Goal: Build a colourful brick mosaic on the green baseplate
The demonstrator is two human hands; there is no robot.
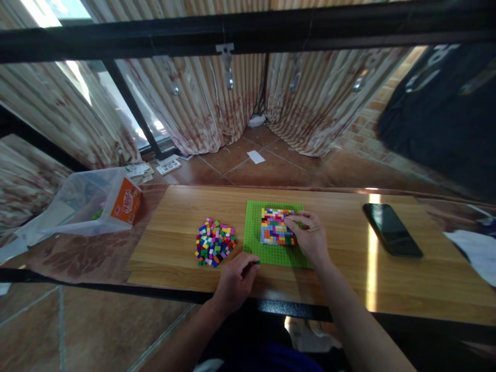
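Clear plastic bin at far left, lying tilted off the counter's edge, an orange carton inside against its wall. Wooden counter begins just right of it. Heap of loose bricks, mixed colours, lies just left of the green baseplate, close to it but apart.

Left hand: rests on the counter at the baseplate's near left corner, fingers curled inward, fingertips at the plate's edge. Cannot tell whether a brick is in the curl.

Brick patch: a multicoloured rectangle pressed onto the far right part of the baseplate, bare green left and near of it.

Right hand: lies over the baseplate's right side, thumb and forefinger drawn together at the patch's far right corner, touching it. Any brick between them is hidden.

Black phone lies flat, screen up, well right of the hand. White sheet at the far right edge.
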